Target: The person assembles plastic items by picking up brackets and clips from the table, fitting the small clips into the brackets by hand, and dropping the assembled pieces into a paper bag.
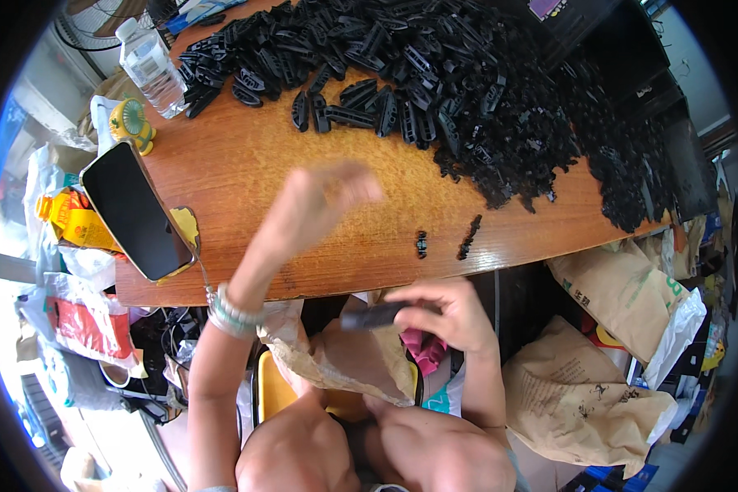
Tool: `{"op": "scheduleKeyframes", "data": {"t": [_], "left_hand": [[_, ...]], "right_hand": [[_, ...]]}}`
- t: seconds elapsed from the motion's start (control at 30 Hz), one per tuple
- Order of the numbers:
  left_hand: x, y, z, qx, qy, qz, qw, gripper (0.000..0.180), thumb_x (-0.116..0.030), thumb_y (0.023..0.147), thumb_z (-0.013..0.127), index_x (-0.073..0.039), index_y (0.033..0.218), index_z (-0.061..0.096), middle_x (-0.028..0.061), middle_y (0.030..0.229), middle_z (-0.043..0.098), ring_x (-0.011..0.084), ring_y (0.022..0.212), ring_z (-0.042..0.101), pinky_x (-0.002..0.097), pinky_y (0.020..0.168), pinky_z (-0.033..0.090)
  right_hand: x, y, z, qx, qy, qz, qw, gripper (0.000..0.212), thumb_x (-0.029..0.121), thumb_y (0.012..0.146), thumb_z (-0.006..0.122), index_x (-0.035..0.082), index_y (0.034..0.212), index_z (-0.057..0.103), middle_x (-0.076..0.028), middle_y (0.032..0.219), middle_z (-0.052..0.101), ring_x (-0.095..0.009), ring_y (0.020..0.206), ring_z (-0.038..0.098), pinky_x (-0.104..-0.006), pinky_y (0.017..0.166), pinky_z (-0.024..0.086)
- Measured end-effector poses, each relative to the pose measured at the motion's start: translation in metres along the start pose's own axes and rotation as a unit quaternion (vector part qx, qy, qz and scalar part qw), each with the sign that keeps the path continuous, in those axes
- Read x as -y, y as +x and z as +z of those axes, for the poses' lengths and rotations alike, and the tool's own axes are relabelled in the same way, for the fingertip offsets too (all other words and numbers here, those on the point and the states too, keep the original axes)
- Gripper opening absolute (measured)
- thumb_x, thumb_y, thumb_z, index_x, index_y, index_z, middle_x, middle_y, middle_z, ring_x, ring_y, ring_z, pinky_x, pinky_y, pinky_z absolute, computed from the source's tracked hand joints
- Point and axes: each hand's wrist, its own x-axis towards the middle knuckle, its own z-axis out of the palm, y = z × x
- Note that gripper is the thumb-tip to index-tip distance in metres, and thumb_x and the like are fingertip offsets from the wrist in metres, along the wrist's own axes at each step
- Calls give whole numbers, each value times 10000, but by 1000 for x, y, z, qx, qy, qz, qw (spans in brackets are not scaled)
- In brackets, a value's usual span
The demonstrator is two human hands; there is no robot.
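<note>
My left hand (pixel 328 201) is raised over the wooden table, its fingers smeared by motion, so I cannot tell whether they hold anything. Beads circle that wrist. Just below the table's front edge, my right hand (pixel 449 313) grips a black plastic part (pixel 373 316) between thumb and fingers; it is slightly blurred. Under this part an open brown paper bag (pixel 344 361) rests between my legs. Large black plastic parts (pixel 369 70) are heaped at the back of the table. Two small black pieces lie near its edge, a short one (pixel 421 244) and a longer strip (pixel 469 238).
Heaped smaller black pieces (pixel 508 156) spread along the table's right side. On the left stand a phone (pixel 135 215), a water bottle (pixel 152 70) and a small yellow-green fan (pixel 131 123). An orange bottle (pixel 78 217) lies behind the phone. Paper sacks (pixel 582 394) crowd my right side.
</note>
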Motion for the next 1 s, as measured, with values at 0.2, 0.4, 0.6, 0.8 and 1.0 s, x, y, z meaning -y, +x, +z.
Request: {"op": "scheduleKeyframes", "data": {"t": [0.2,0.4,0.6,0.8,1.0], "left_hand": [[72,55,-17,-242,284,15,928,369,-72,828,591,5,1186,542,171,1306,498,343,1159,504,398,979,415],[43,12,-2,-146,286,42,946,384,76,743,557,29,1124,544,191,1284,503,385,1110,521,413,928,448],[39,-23,9,-212,217,-10,953,324,113,727,548,51,1042,504,211,1162,529,408,986,564,438,829,481],[30,-38,16,-182,312,169,917,253,31,750,633,41,975,517,179,1051,538,357,923,556,400,766,480],[33,-32,14,-230,270,48,934,251,17,729,665,15,955,555,150,996,548,335,930,549,376,746,473]], "right_hand": [[-4,10,6,-108,-118,-30,987,139,25,854,614,-13,984,642,-103,819,668,-147,725,642,-264,607,496],[-8,44,0,-246,-420,-117,866,112,81,800,669,18,886,635,-102,778,584,-260,677,593,-352,594,471],[-14,50,15,-255,-340,-127,896,113,10,826,622,4,938,626,-109,862,585,-264,711,627,-338,621,508],[-19,41,16,-244,34,-120,962,154,-61,873,556,-50,1017,610,-109,952,609,-181,811,664,-261,706,554],[-18,36,16,-243,36,-146,958,142,-72,853,583,-66,986,631,-105,980,613,-154,802,634,-228,688,505]]}}
